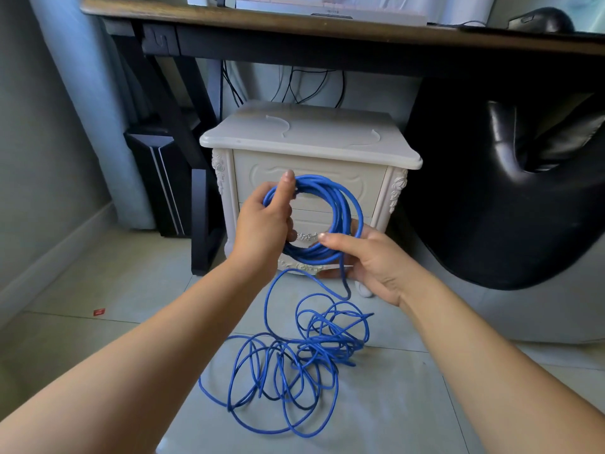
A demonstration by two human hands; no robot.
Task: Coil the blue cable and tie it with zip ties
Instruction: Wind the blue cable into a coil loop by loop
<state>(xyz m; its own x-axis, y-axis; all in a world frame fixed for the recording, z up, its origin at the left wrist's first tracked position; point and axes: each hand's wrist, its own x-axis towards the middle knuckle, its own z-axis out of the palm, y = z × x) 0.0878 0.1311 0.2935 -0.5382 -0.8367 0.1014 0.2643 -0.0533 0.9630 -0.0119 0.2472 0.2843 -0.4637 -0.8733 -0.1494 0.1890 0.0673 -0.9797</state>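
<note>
While the left grip [265,224] curls round the upper left of the blue cable [348,204] coil, the right grip [370,263] pinches its lower right, thumb over the strands. Both hold it before a white nightstand [327,142]. Loose cable lies tangled on the tiled floor [98,339]; two zip ties [289,126] rest on the nightstand.

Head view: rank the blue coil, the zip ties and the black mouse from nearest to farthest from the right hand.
1. The blue coil: gripped by the right hand at its lower right edge.
2. The zip ties: lying on top of the white nightstand, behind the coil.
3. The black mouse: up on the desk, far upper right.
</note>
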